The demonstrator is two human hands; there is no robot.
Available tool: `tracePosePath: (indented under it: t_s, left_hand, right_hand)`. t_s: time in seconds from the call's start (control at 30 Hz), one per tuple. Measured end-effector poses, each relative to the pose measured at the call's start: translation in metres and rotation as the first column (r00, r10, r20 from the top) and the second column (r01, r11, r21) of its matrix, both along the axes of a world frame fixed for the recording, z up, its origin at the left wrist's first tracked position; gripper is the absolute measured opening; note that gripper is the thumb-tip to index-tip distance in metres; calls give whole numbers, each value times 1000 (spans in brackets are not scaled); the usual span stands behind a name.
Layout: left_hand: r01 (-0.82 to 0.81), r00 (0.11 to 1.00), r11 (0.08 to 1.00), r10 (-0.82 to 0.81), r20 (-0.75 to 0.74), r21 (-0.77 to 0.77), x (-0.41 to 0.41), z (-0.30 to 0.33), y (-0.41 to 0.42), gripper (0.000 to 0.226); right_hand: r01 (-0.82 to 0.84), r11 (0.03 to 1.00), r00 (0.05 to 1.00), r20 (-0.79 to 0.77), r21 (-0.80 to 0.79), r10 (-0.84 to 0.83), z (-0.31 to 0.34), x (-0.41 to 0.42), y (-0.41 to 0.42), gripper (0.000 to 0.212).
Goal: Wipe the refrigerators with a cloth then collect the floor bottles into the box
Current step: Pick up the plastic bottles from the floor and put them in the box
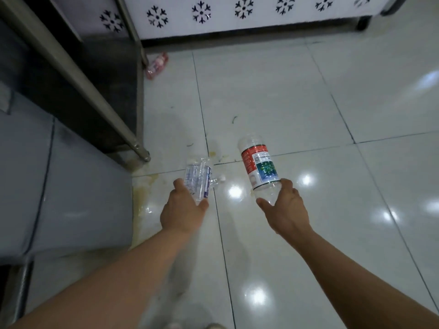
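Observation:
My left hand (181, 211) grips a crumpled clear bottle with a blue-and-white label (198, 178) above the tiled floor. A clear bottle with a red, white and green label (259, 163) is held in my right hand (283, 206) by its neck end, base pointing away from me. A third bottle with a pink-red label (157, 65) lies on the floor at the back, beside a metal leg. No box or cloth is in view.
A grey unit (66, 186) and a steel-framed table (78, 74) stand on the left. A white cabinet with snowflake cut-outs (249, 17) runs along the back. Yellowish stains (142, 193) mark the glossy white floor tiles (332, 115) near the table leg.

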State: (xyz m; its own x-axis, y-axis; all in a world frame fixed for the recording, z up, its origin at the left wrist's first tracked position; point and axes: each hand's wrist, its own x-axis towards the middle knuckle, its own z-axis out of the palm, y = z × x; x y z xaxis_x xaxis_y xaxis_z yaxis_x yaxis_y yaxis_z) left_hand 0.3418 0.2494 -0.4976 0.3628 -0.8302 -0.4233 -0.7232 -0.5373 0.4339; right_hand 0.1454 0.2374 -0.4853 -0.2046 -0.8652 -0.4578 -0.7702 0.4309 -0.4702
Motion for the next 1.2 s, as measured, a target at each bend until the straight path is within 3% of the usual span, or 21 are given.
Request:
tracePosePath:
  t_s: [0.33,0.8,0.97,1.2]
  left_hand:
    - [-133,989,989,136,-61,58,-5,26,-125,58]
    - [-417,904,896,426,-27,154,15,-17,-247,62]
    - [-614,781,770,624,-7,171,7,-36,-286,62]
    - [-890,380,375,924,-31,261,-40,-87,-316,63]
  right_hand:
    - [-52,998,998,-31,28,53,38,-17,-148,65]
    - [-360,918,930,-7,164,366,-20,34,-351,63]
    - [-549,810,832,40,208,553,-47,53,-420,65]
    - [-774,574,601,22,266,799,-95,61,-462,58]
